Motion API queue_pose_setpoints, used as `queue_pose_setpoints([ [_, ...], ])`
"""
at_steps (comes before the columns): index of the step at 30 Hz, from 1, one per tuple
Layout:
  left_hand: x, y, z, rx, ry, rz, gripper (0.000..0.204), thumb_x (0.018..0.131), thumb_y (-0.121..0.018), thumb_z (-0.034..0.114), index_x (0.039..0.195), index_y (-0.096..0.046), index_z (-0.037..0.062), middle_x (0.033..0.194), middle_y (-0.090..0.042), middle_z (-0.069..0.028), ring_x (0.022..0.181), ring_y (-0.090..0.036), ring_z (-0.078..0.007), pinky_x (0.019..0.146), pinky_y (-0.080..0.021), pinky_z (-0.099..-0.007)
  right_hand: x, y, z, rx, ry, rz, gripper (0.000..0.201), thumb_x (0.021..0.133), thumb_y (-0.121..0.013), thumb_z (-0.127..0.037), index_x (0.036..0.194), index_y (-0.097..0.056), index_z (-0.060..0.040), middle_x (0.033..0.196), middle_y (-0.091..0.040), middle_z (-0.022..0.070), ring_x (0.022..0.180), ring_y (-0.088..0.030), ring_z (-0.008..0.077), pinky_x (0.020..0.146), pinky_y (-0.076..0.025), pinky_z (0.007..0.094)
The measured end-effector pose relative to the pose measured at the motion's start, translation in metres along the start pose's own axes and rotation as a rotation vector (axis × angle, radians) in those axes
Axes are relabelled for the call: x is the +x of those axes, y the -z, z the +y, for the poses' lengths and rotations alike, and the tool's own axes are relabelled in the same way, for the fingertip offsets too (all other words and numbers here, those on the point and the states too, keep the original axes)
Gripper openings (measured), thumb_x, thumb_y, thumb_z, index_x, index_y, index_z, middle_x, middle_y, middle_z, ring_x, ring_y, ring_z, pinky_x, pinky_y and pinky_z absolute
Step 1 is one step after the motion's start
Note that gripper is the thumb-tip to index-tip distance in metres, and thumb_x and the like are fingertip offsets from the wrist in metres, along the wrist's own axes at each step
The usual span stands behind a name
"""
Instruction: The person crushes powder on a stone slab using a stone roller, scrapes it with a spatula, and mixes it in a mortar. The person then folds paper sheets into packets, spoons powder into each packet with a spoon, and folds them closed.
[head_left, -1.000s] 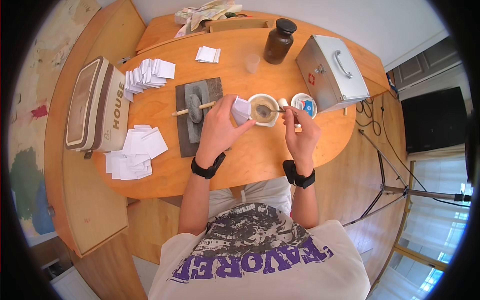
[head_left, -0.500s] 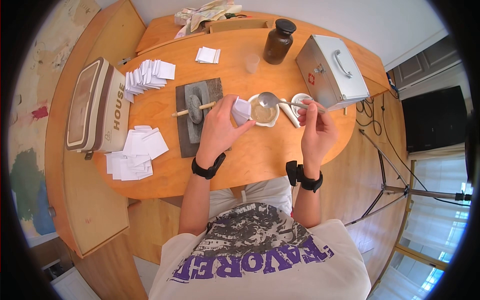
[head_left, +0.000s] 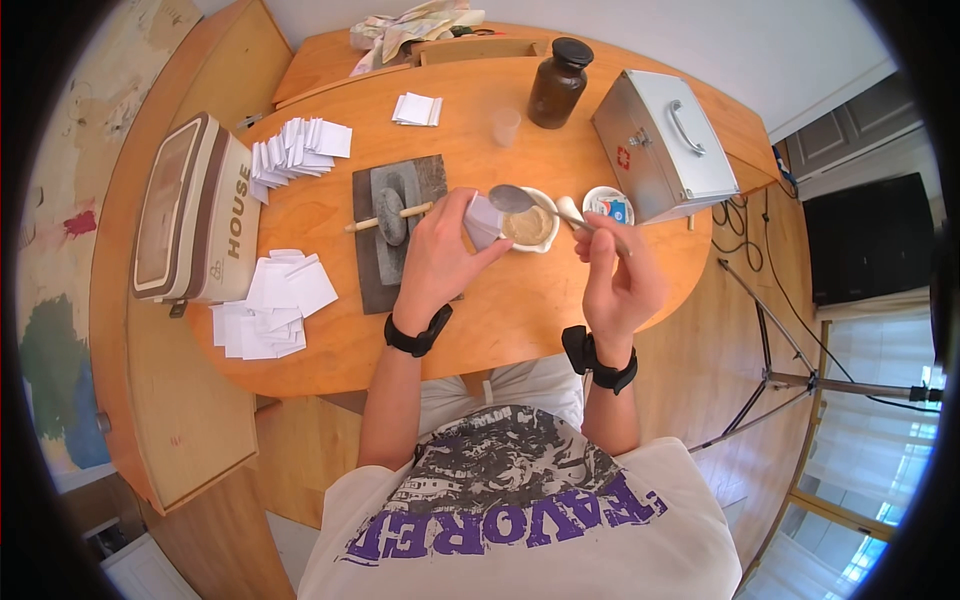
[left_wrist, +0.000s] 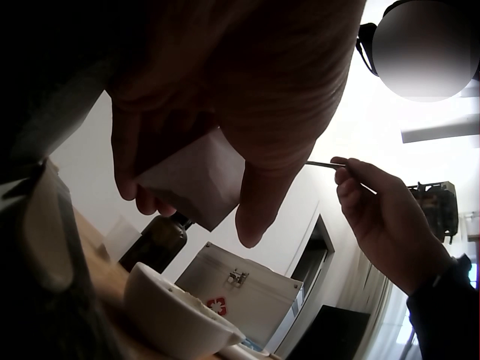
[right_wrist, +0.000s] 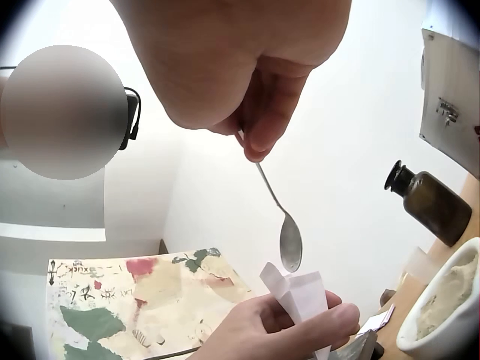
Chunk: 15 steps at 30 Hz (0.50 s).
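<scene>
My left hand [head_left: 437, 258] pinches a small white paper packet [head_left: 482, 226] between thumb and fingers, holding it with its mouth open, just left of the white mortar [head_left: 546, 244]. Tan powder [head_left: 528, 226] lies in the mortar. In my right hand [head_left: 622, 285] is a metal spoon [head_left: 512, 199], gripped by the handle. Its bowl hangs right above the packet's mouth, tipped downward in the right wrist view. Behind the right fingers a white pestle [head_left: 567, 209] lies beside the mortar, partly hidden.
A small white dish [head_left: 630, 228] holds blue and white sachets. Behind stand a brown jar [head_left: 557, 88], a clear cup [head_left: 505, 126] and a silver first-aid case [head_left: 655, 140]. Left are a stone grinder [head_left: 393, 225], paper packets [head_left: 290, 290] and a HOUSE box [head_left: 200, 215].
The spoon has risen out of the mortar's powder and swung left over the paper packet, its bowl now tilted downward. My left hand has kept the packet in place.
</scene>
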<state>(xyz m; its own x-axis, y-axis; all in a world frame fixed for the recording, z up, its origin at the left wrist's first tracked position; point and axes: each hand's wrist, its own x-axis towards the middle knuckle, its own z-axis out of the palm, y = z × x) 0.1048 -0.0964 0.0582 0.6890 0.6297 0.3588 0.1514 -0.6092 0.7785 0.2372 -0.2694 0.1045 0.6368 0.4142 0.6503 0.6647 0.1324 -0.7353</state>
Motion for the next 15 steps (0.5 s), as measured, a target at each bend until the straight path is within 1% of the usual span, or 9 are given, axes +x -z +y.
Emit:
queue_pose_setpoints([
  [1, 0.0, 0.0, -0.001, -0.002, 0.004, -0.001, 0.059, 0.083, -0.1, 0.024, 0.125, -0.065, 0.001, 0.11, -0.078, -0.0205, 0.101, -0.074, -0.043, 0.088, -0.06, -0.0457, 0.001, -0.001, 0.002, 0.078, -0.125, 0.08, 0.011, 0.109, -0.075, 0.0, 0.114, -0.082, 0.0061, 0.095, -0.082, 0.0103, 0.081, -0.079, 0.0171, 0.073, -0.064, 0.0292],
  [2, 0.0, 0.0, -0.001, -0.004, 0.008, -0.001, 0.059, 0.083, -0.1, 0.024, 0.124, -0.065, 0.0011, 0.11, -0.078, -0.0204, 0.1, -0.074, -0.0429, 0.087, -0.06, -0.0457, 0.001, 0.0, 0.007, 0.078, -0.125, 0.08, 0.011, 0.109, -0.075, 0.0, 0.114, -0.082, 0.0061, 0.095, -0.082, 0.0103, 0.081, -0.079, 0.0171, 0.073, -0.064, 0.0292],
  [4, 0.0, 0.0, 0.0, 0.0, 0.001, 0.009, 0.058, 0.083, -0.1, 0.025, 0.123, -0.065, 0.0011, 0.109, -0.078, -0.0203, 0.099, -0.074, -0.043, 0.087, -0.06, -0.0458, 0.001, 0.003, 0.024, 0.04, -0.267, 0.084, 0.02, 0.115, -0.069, -0.008, 0.115, -0.082, 0.0072, 0.094, -0.081, 0.0096, 0.082, -0.079, 0.014, 0.073, -0.066, 0.0286],
  [5, 0.0, 0.0, 0.001, 0.004, -0.007, 0.018, 0.058, 0.083, -0.1, 0.025, 0.122, -0.065, 0.0011, 0.108, -0.078, -0.0202, 0.098, -0.074, -0.043, 0.086, -0.06, -0.0459, 0.001, 0.002, 0.031, 0.041, -0.307, 0.082, 0.024, 0.116, -0.069, -0.013, 0.115, -0.082, 0.0066, 0.091, -0.081, 0.0093, 0.082, -0.079, 0.0138, 0.074, -0.065, 0.0285],
  [6, 0.0, 0.0, 0.001, 0.003, -0.008, 0.019, 0.058, 0.083, -0.1, 0.025, 0.122, -0.065, 0.0011, 0.108, -0.078, -0.0202, 0.098, -0.074, -0.043, 0.086, -0.06, -0.0459, 0.0, 0.002, 0.038, 0.041, -0.307, 0.082, 0.024, 0.116, -0.069, -0.013, 0.115, -0.082, 0.0066, 0.091, -0.081, 0.0093, 0.082, -0.079, 0.0138, 0.074, -0.065, 0.0285],
  [8, 0.0, 0.0, 0.0, 0.01, 0.0, 0.011, 0.058, 0.082, -0.1, 0.026, 0.121, -0.064, 0.0009, 0.108, -0.077, -0.0202, 0.097, -0.074, -0.0432, 0.086, -0.059, -0.046, -0.004, 0.002, 0.054, 0.075, -0.473, 0.062, 0.026, 0.117, -0.069, -0.017, 0.116, -0.083, 0.0057, 0.09, -0.081, 0.0084, 0.082, -0.077, 0.0122, 0.075, -0.064, 0.028],
  [9, 0.0, 0.0, 0.001, 0.01, 0.0, 0.011, 0.058, 0.082, -0.1, 0.026, 0.121, -0.064, 0.0009, 0.108, -0.077, -0.0202, 0.097, -0.074, -0.0432, 0.086, -0.059, -0.046, -0.006, 0.001, 0.062, 0.075, -0.473, 0.062, 0.026, 0.117, -0.069, -0.017, 0.116, -0.083, 0.0057, 0.09, -0.081, 0.0084, 0.082, -0.077, 0.0122, 0.075, -0.064, 0.028],
  [11, 0.0, 0.001, 0.001, 0.001, 0.003, 0.009, 0.058, 0.082, -0.1, 0.026, 0.12, -0.065, 0.0008, 0.107, -0.077, -0.0204, 0.096, -0.073, -0.0433, 0.085, -0.059, -0.046, -0.011, 0.001, 0.077, 0.141, -0.576, 0.06, 0.028, 0.117, -0.069, -0.019, 0.117, -0.083, 0.0054, 0.091, -0.081, 0.0073, 0.08, -0.075, 0.0107, 0.075, -0.061, 0.0271],
  [15, 0.0, 0.0, 0.001, 0.001, -0.005, 0.014, 0.058, 0.082, -0.1, 0.026, 0.12, -0.065, 0.0009, 0.107, -0.077, -0.0205, 0.097, -0.074, -0.0433, 0.085, -0.059, -0.0458, -0.017, -0.001, 0.096, 0.185, -0.614, 0.04, 0.028, 0.117, -0.07, -0.018, 0.118, -0.083, 0.0061, 0.092, -0.081, 0.0069, 0.079, -0.073, 0.0101, 0.075, -0.06, 0.0262],
])
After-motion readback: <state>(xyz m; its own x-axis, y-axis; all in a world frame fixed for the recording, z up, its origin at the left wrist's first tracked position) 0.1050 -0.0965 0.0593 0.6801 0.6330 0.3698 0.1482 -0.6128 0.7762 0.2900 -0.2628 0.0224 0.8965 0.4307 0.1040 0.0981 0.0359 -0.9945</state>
